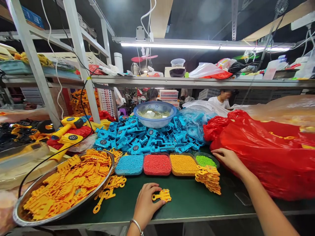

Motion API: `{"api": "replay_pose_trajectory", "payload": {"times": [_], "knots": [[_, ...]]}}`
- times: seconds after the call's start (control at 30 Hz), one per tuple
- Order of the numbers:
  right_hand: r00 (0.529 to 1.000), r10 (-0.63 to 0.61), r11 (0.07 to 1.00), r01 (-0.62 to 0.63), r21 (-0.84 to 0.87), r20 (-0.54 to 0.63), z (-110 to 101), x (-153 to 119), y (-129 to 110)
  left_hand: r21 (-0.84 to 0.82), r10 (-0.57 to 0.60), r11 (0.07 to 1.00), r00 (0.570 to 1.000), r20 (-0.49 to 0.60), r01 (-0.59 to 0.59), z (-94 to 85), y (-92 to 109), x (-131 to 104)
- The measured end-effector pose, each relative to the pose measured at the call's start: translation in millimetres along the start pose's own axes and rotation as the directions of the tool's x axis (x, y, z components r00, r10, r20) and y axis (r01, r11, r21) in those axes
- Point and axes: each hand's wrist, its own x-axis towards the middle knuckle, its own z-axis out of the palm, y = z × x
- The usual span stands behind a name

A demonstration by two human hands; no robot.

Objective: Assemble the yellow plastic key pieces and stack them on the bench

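My left hand (147, 200) is low in the middle, with thumb and fingers closed on a small flat yellow plastic part (162, 195) that has a ring at one end and a slotted block at the other. At the right, my right hand (228, 159) is stretched out at the edge of a small tray of green beads (205, 160); its fingers point left and I see nothing held. Just below that tray lies a stack of similar yellow parts (209, 178). Trays of yellow beads (184, 164), red beads (157, 164) and blue beads (129, 164) stand in a row leftward.
A metal bowl (111, 170) heaped with yellow parts stands at left, loose ones beside it. Behind the trays are piled blue plastic parts (135, 136) and a blue basin (155, 124). A large red bag (258, 154) bulges at right. Beyond the shelf sits a person (220, 101).
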Motion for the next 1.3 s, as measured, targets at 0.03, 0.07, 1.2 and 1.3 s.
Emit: {"api": "replay_pose_trajectory", "payload": {"times": [0.03, 0.07, 1.2, 1.3], "knots": [[0.994, -0.025, 0.999, 0.029, -0.045, 0.106, 2, 7, 3, 0.004, -0.001, 1.0, 1.0, 0.002, 0.0, -0.3, 0, 0], [0.984, -0.031, 0.996, 0.045, -0.078, 0.175, 6, 11, 5, 0.008, 0.0, 1.0, 1.0, 0.003, 0.0, -0.5, 0, 0], [0.945, -0.319, 0.858, 0.323, 0.399, -0.077, 58, -102, -165, 0.091, -0.011, 0.996, 0.999, 0.031, 0.008, -1.3, 5, -2], [0.954, -0.3, 0.845, 0.26, 0.467, 0.013, 88, -114, -187, 0.096, -0.015, 0.995, 0.999, 0.038, 0.011, -2.2, 7, -2]]}}
